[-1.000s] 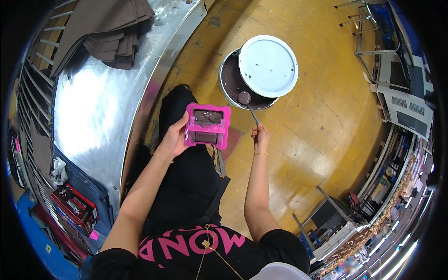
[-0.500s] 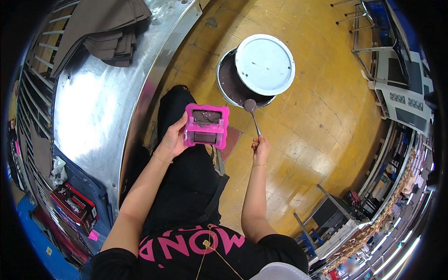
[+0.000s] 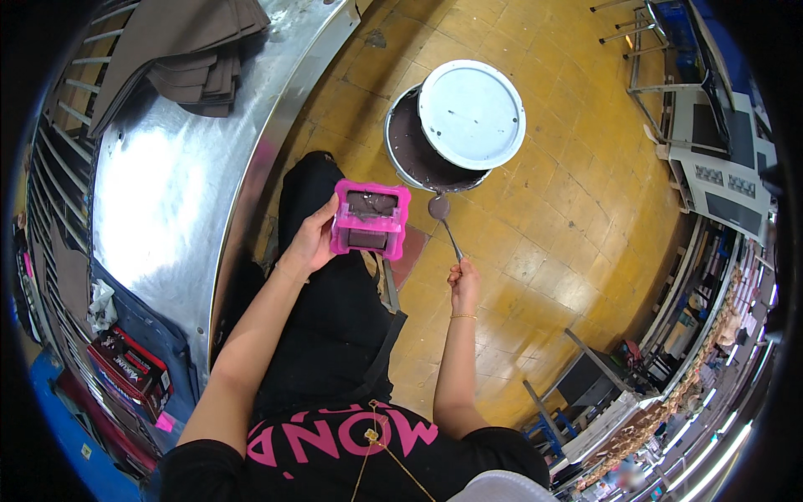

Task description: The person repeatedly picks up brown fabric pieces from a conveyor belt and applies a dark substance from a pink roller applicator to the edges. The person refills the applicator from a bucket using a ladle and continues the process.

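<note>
A pink plastic roller box [image 3: 370, 219], with a dark brown roller and brown paste inside, is gripped at its left side by my left hand [image 3: 314, 238]. My right hand [image 3: 463, 280] is closed round the handle of a metal spoon [image 3: 443, 215], whose bowl is coated with brown paste. The spoon's bowl is just off the near rim of a bucket [image 3: 401, 170] of brown paste on the floor. A pale round lid [image 3: 472, 115] lies askew over the bucket, leaving its left part uncovered.
A shiny metal table [image 3: 167, 192] runs along my left, bearing a stack of brown cut sheets [image 3: 180, 63]. A black and red box [image 3: 132, 372] and folded blue cloth [image 3: 163, 309] lie at its near end. Racks and a stool [image 3: 648, 33] stand to the right.
The spoon has moved from the bucket's rim toward me and slightly left, with paste on its bowl. My right hand has come nearer; the pink box is almost unmoved.
</note>
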Demonstrator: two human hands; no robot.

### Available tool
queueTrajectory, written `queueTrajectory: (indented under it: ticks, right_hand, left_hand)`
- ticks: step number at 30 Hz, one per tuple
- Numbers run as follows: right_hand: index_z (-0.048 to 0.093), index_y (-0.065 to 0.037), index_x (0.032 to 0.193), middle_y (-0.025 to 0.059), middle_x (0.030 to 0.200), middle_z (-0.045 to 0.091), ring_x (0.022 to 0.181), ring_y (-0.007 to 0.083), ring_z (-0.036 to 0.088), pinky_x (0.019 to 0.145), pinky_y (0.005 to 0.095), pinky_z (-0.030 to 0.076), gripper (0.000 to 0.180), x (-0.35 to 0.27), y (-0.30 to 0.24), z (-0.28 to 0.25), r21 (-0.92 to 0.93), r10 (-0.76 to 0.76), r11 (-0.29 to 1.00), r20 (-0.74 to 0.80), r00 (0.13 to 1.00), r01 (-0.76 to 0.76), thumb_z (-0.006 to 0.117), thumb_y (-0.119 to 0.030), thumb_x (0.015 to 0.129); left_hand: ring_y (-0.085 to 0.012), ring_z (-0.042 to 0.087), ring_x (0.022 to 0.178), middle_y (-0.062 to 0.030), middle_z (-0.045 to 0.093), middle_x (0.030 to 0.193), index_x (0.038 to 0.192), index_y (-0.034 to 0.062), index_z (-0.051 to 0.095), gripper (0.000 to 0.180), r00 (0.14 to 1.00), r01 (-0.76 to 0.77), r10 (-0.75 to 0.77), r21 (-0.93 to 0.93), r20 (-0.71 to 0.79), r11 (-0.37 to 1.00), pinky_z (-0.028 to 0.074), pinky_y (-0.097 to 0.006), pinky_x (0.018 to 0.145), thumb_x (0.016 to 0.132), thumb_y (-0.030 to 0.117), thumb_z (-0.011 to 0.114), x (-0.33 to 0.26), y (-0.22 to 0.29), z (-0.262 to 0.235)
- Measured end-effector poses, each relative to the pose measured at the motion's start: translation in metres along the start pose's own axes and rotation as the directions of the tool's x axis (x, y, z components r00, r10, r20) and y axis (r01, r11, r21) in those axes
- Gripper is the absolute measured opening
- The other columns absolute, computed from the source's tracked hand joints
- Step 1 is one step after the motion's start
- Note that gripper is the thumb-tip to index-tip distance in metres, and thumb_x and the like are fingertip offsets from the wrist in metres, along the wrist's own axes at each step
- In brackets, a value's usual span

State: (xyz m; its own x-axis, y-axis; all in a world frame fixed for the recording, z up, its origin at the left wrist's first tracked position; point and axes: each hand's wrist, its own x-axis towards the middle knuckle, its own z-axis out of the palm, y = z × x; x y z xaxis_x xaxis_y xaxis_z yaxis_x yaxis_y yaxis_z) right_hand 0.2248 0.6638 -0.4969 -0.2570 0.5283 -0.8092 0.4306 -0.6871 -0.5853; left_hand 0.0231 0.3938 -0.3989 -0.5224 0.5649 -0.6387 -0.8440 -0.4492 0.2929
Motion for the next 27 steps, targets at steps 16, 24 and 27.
queueTrajectory:
  ticks: [16, 24, 27]
  right_hand:
    - [0.06, -0.001, 0.107, 0.0046, 0.062, 0.057, 0.043, 0.0098, 0.048, 0.04, 0.0204, 0.037, 0.021, -0.108, -0.17, 0.026, 0.023, -0.298, 0.953, 0.264, 0.917, 0.303, 0.055, -0.017, 0.095]
    - [0.061, 0.003, 0.111, 0.006, 0.061, 0.057, 0.043, 0.0092, 0.047, 0.04, 0.0195, 0.037, 0.026, -0.15, -0.188, 0.048, -0.019, -0.376, 0.913, 0.35, 0.858, 0.407, 0.056, -0.017, 0.095]
    - [0.061, 0.003, 0.113, 0.0065, 0.062, 0.057, 0.043, 0.0092, 0.048, 0.041, 0.0196, 0.039, 0.028, -0.157, -0.186, 0.05, -0.04, -0.418, 0.888, 0.347, 0.84, 0.458, 0.056, -0.017, 0.095]
  left_hand:
    - [-0.0154, 0.056, 0.11, -0.009, 0.058, 0.122, 0.127, 0.0025, 0.05, 0.043, 0.993, -0.014, 0.013, 0.005, 0.116, 1.0, 0.044, -0.031, 0.097, 0.096, 0.032, 0.052, 0.07, 0.009, 0.018]
    - [-0.017, 0.056, 0.11, -0.0095, 0.057, 0.122, 0.126, 0.0036, 0.05, 0.043, 0.969, 0.017, -0.029, 0.051, 0.244, 0.999, 0.045, -0.034, 0.097, 0.096, 0.035, 0.05, 0.077, 0.014, 0.062]
    - [-0.0169, 0.056, 0.111, -0.0101, 0.057, 0.122, 0.128, 0.0035, 0.048, 0.045, 0.961, 0.031, -0.049, 0.069, 0.271, 0.997, 0.046, -0.033, 0.097, 0.097, 0.036, 0.049, 0.078, 0.018, 0.075]
